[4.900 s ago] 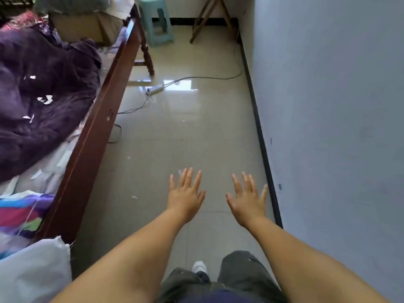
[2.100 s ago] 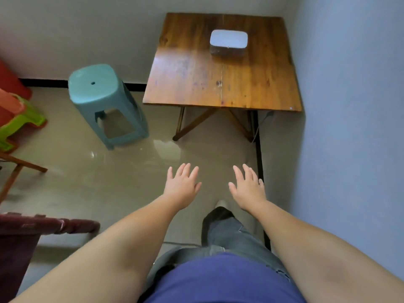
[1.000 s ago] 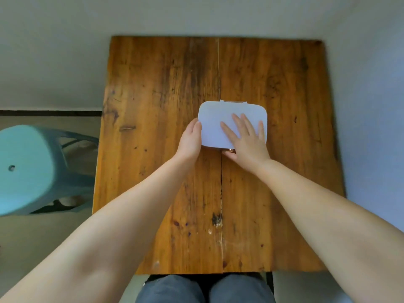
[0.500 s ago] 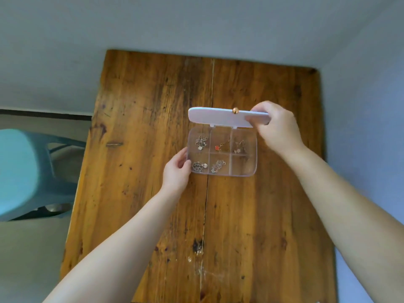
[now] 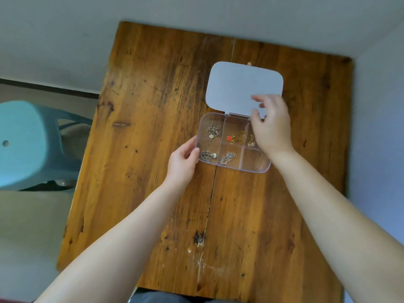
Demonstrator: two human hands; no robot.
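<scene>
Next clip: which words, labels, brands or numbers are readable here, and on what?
None: the lid is blank, the box carries no label, and the table and stool show no print.

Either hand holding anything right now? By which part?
Left hand grips the clear box by its left edge. Right hand hovers over the open lid, holding nothing visible.
</scene>
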